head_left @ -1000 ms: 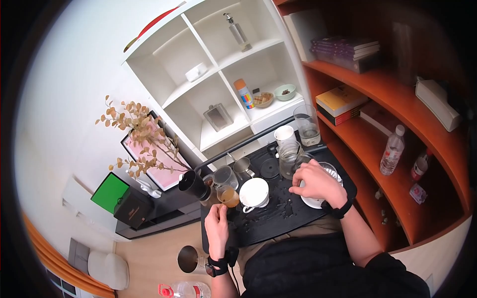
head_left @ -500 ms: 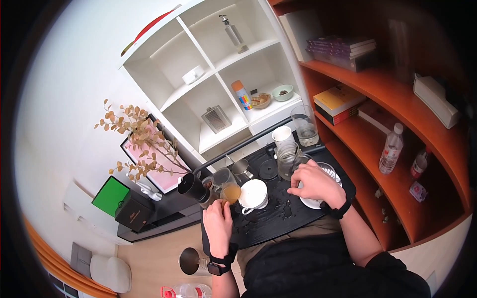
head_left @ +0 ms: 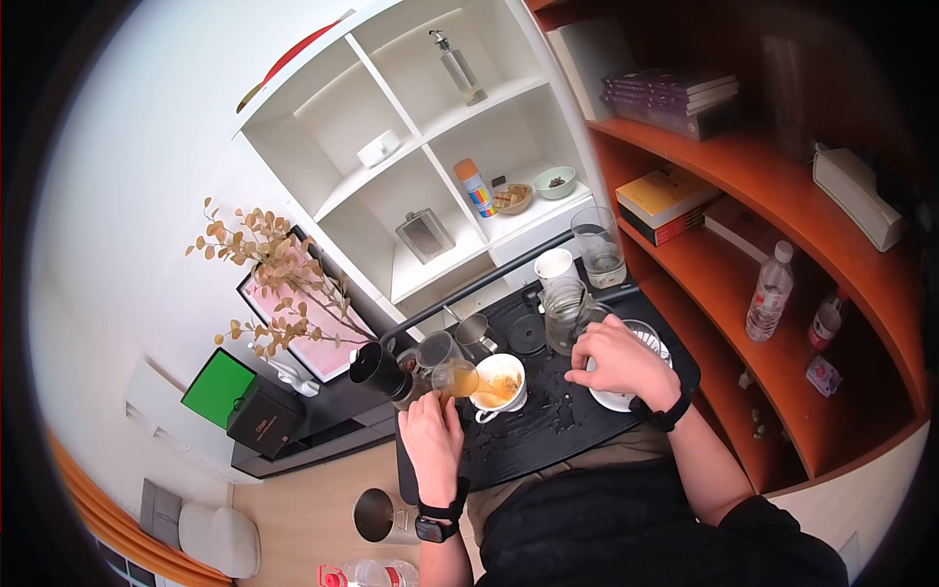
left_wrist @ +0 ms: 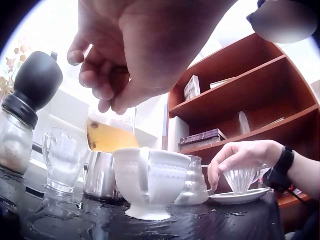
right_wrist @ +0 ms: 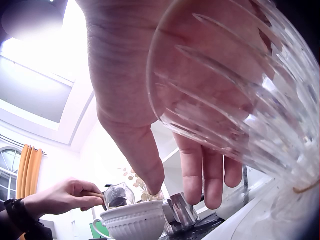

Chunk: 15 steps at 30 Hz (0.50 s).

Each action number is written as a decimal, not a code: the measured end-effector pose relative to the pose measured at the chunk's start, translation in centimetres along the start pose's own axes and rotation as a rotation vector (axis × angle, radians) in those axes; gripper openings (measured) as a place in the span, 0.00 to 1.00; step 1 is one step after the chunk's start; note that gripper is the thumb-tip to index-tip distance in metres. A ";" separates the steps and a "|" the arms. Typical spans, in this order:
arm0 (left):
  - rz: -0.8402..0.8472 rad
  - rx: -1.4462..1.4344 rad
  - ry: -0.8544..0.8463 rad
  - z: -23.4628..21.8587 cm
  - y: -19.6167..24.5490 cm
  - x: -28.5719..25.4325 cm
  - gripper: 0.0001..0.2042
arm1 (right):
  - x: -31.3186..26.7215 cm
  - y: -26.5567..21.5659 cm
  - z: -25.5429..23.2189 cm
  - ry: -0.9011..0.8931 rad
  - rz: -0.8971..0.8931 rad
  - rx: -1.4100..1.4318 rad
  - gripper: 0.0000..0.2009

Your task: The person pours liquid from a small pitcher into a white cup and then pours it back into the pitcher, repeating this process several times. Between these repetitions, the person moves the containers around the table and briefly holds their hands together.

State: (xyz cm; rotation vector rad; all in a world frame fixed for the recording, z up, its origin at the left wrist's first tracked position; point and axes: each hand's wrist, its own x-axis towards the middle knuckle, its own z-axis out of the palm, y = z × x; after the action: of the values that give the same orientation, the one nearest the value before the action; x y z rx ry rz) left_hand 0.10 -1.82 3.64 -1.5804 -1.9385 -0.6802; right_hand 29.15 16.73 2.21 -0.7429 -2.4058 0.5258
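My left hand [head_left: 430, 440] pinches the handle of a small glass pitcher [left_wrist: 111, 136] of amber liquid, tilted over a white footed cup [left_wrist: 172, 175]. Amber liquid with froth shows inside the cup in the head view. The right wrist view shows a brown handle [right_wrist: 92, 194] between the left fingers. My right hand [head_left: 621, 357] hangs with loose fingers beside a ribbed clear dripper [left_wrist: 240, 179] on a white saucer [left_wrist: 250, 196]. A glass server [head_left: 564, 315] stands close to its fingertips.
The black tray [head_left: 548, 445] is wet. It also bears a black-topped grinder [head_left: 377, 367], an empty glass jug [left_wrist: 62, 160], a metal pitcher [head_left: 474, 333], a white cup [head_left: 554, 264] and a tall glass [head_left: 599, 249]. Shelves [head_left: 675, 254] stand at the right.
My left hand has moved a little right and tipped the glass pitcher toward the cup. The cup looked white inside before and now shows amber liquid. The right hand has stayed put.
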 end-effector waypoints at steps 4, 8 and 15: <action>0.015 0.002 0.025 0.3 0.1 -0.2 0.06 | -0.1 -0.1 -0.1 0.001 -0.002 0.002 0.13; 0.025 -0.018 0.050 0.5 0.4 -0.4 0.06 | 0.0 -0.1 -0.2 -0.012 0.005 0.009 0.13; 0.132 -0.025 0.132 0.8 0.4 -0.3 0.10 | -0.1 -0.2 -0.2 -0.008 0.005 0.005 0.14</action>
State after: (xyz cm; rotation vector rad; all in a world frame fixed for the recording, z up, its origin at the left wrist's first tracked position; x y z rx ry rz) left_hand 0.44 -1.38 2.86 -1.6199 -1.7207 -0.7361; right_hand 29.21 16.57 2.42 -0.7463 -2.4100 0.5377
